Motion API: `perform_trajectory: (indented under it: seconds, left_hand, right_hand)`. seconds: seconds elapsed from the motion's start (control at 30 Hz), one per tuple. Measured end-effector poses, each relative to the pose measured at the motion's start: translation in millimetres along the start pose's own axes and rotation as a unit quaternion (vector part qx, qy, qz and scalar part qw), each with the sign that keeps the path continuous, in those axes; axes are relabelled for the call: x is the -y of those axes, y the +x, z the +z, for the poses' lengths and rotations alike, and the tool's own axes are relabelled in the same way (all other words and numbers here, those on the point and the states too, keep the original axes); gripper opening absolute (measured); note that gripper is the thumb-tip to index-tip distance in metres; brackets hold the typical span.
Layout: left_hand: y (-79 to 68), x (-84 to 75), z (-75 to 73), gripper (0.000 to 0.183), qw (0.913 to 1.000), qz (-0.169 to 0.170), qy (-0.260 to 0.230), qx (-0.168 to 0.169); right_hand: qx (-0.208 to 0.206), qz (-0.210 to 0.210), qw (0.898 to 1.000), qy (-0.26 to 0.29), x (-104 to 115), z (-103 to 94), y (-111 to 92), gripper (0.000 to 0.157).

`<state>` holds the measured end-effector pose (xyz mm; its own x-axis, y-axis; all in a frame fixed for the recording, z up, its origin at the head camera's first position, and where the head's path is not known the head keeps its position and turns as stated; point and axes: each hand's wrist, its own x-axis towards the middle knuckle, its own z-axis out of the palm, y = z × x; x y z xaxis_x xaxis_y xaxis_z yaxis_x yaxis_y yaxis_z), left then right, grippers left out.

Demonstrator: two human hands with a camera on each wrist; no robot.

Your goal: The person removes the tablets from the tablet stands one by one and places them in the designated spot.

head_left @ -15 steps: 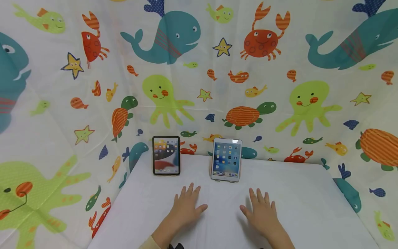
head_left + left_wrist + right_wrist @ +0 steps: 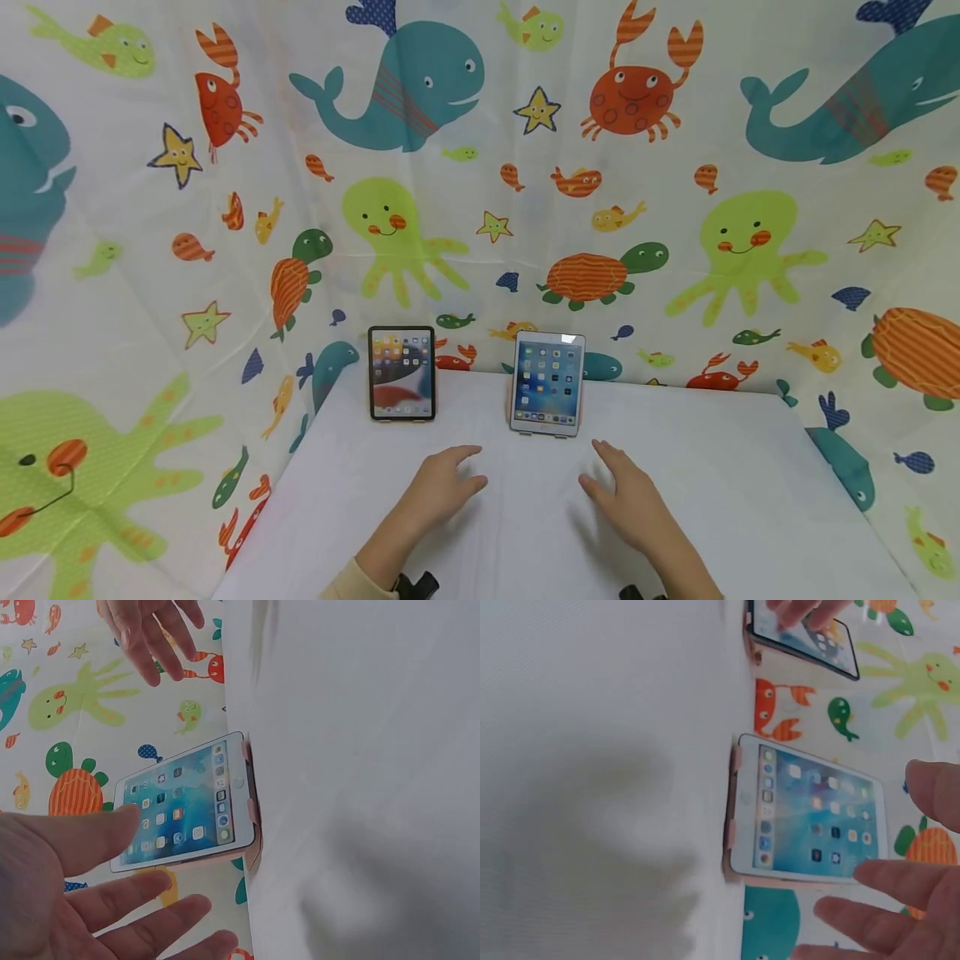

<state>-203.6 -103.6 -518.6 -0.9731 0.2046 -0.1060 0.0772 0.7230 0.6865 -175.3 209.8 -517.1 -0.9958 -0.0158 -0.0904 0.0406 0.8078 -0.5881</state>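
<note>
Two tablets stand propped up at the back of the white table. The black-framed tablet (image 2: 402, 373) is on the left, and the white-framed tablet (image 2: 547, 383) is right of it on a pink stand (image 2: 733, 832). My left hand (image 2: 442, 483) hovers over the table in front of them, fingers spread loosely and holding nothing. To the right, my right hand (image 2: 630, 500) is held up too, palm turned inward and fingers apart, with nothing in it. Neither hand touches a tablet. Both screens are lit with app icons.
A white cloth (image 2: 720, 467) covers the table. Behind it and at both sides hangs a curtain (image 2: 480, 275) printed with sea animals. Dark wrist straps (image 2: 416, 586) show at the lower edge of the head view.
Both hands have turned from palms down to palms facing inward, thumbs toward each other. The tablets stay where they were.
</note>
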Motion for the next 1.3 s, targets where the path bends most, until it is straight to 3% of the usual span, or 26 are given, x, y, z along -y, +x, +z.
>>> perform_trajectory:
  seconds: [0.47, 0.63, 0.83, 1.3]
  left_hand:
    - [5.4, 12.4, -18.1, 0.037, 0.9987, 0.018, -0.047, -0.007]
    - [7.4, 16.6, -21.2, 0.032, 0.9956, 0.021, -0.089, -0.021]
    - [12.1, 23.6, -24.8, 0.027, 0.9863, 0.012, -0.159, -0.043]
    - [22.1, 32.4, -44.7, 0.029, 0.9706, -0.018, -0.238, -0.032]
  right_hand:
    - [-0.041, -0.015, 0.995, 0.086, 15.1, -7.2, 12.0, 0.057]
    - [-0.055, -0.032, 0.988, 0.142, 19.9, -7.0, 17.9, 0.051]
    - [-0.041, -0.028, 0.976, 0.211, 27.3, -3.5, 23.7, 0.046]
    - [-0.017, -0.026, 0.949, 0.315, 56.1, 0.9, 43.8, 0.033]
